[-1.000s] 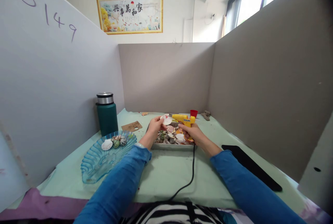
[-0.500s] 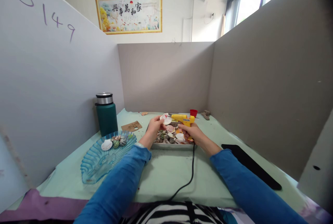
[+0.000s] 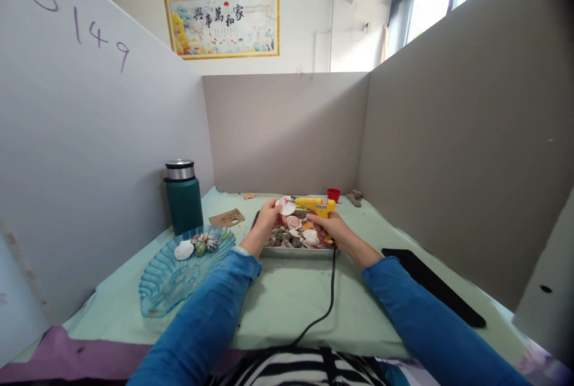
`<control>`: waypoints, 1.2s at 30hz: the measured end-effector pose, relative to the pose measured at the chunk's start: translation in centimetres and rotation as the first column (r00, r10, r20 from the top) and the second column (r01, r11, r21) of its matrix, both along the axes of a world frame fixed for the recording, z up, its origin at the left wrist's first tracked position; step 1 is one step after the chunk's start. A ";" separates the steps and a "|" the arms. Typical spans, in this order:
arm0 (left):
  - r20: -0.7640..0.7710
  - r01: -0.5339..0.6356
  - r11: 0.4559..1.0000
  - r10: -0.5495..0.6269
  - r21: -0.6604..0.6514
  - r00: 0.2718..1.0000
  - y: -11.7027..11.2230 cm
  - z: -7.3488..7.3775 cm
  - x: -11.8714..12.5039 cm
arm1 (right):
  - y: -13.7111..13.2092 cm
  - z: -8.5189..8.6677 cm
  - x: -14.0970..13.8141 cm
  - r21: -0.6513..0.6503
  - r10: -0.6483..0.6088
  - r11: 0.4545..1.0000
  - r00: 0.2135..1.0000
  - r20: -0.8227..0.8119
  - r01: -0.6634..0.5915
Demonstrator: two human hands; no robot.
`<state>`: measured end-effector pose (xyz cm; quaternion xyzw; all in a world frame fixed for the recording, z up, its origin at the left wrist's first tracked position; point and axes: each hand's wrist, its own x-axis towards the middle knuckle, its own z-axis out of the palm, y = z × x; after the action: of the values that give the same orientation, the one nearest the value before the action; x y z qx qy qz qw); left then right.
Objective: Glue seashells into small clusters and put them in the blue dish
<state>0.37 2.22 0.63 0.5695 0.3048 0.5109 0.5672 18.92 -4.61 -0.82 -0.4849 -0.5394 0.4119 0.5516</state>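
Note:
My left hand point(image 3: 267, 218) pinches a white scallop shell point(image 3: 286, 206) and holds it up over a metal tray point(image 3: 296, 251) filled with several mixed shells. My right hand point(image 3: 332, 229) is wrapped round the grip of a yellow glue gun point(image 3: 314, 205). The gun's nozzle points left and sits right at the shell's edge. The gun's black cord point(image 3: 330, 296) runs back over the tray's front rim toward my body.
A blue shell-shaped glass dish point(image 3: 174, 275) with a few shells lies at the left. A green flask point(image 3: 183, 196) stands behind it, near a brown card tag point(image 3: 227, 217). A red cup point(image 3: 333, 195) is behind the tray, a black strip point(image 3: 433, 287) at right. Partition walls enclose the table.

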 end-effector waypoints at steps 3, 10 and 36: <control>-0.010 0.008 1.000 -0.008 0.001 1.000 -0.1 0.0 0.1 | 0.1 0.0 0.0 0.019 -0.003 1.000 1.000 -0.025 0.004; 0.019 0.012 1.000 -0.011 -0.015 1.000 0.1 -0.2 0.2 | -0.4 0.4 -0.2 -0.028 0.015 0.999 0.996 -0.090 -0.017; 0.001 0.063 0.998 -0.063 -0.003 0.998 0.5 -0.7 0.1 | -0.2 0.4 -0.5 -0.010 -0.049 0.999 0.998 -0.030 0.049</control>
<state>0.44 2.68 -0.11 0.5777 0.2874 0.4924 0.5841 18.46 -4.81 -0.40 -0.4942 -0.5169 0.4081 0.5675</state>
